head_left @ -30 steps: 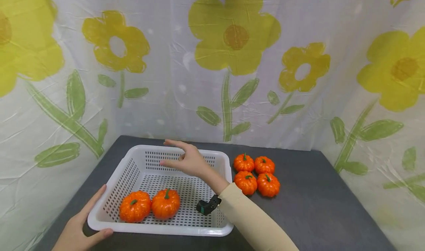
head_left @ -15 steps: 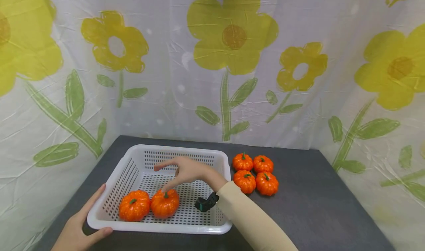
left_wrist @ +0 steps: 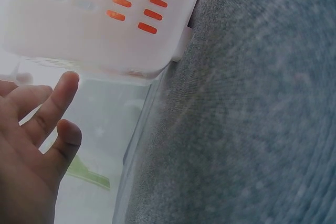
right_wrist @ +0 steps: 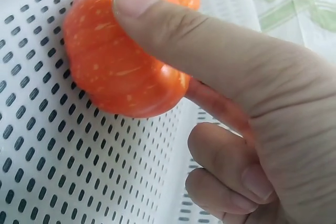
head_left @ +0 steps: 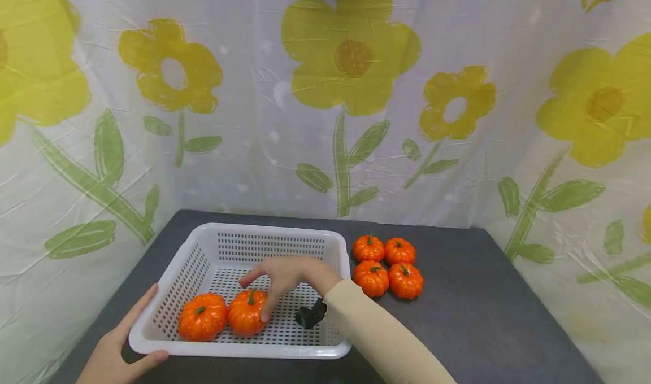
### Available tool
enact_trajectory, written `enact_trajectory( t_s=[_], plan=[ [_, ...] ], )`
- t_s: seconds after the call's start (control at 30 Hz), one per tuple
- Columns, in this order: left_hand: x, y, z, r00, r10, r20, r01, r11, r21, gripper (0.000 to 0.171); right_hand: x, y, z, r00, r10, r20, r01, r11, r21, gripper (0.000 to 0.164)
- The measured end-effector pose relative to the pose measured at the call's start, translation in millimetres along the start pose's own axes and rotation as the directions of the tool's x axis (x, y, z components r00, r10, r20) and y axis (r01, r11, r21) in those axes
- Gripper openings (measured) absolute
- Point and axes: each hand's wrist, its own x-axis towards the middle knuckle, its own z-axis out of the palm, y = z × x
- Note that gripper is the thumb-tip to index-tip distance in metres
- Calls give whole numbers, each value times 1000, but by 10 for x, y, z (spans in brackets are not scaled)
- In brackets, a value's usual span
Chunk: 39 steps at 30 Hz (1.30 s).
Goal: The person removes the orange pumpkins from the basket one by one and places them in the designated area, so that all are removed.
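Two orange pumpkins with green stems lie in a white perforated basket: the left pumpkin and the right pumpkin. Over the right one is my right hand. Its thumb lies along the near right side and the index finger reaches behind; a firm grip does not show. In the right wrist view, the thumb crosses in front of the pumpkin, while other fingers curl below beside it. At the basket's left front corner, my left hand has spread, fairly straight fingers along the outside. The left wrist view shows that hand beside the basket wall.
To the right of the basket, several more orange pumpkins sit grouped on the dark table. A black strap device is on the right wrist. Behind and at both sides hangs a flower-printed curtain.
My right hand has come down from above the basket's back part to the right pumpkin, its thumb now at that pumpkin's side. The left hand stays at the basket corner.
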Motion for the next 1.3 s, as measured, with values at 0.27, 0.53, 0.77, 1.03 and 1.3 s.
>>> enact_trajectory(
  t_s=[0.27,0.53,0.77,1.03,1.3],
  plan=[
    [-25,-35,8,1000,-24,2,24,998,-61,112,40,11,17,1000,2,28,-2,1000,-16,81],
    [-18,-29,-11,998,-47,37,50,996,-71,112,33,-21,10,996,68,64,-66,997,-25,84],
    [-19,-48,-1,998,-45,39,48,995,-87,110,14,-1,3,997,63,48,-62,998,-16,78],
    [4,-31,-10,997,-55,53,59,995,-78,111,-12,19,-28,999,37,35,-38,999,11,72],
    [6,-23,-5,997,-57,57,62,994,-85,111,-33,42,-54,1000,13,8,-13,1000,19,66]
  ],
)
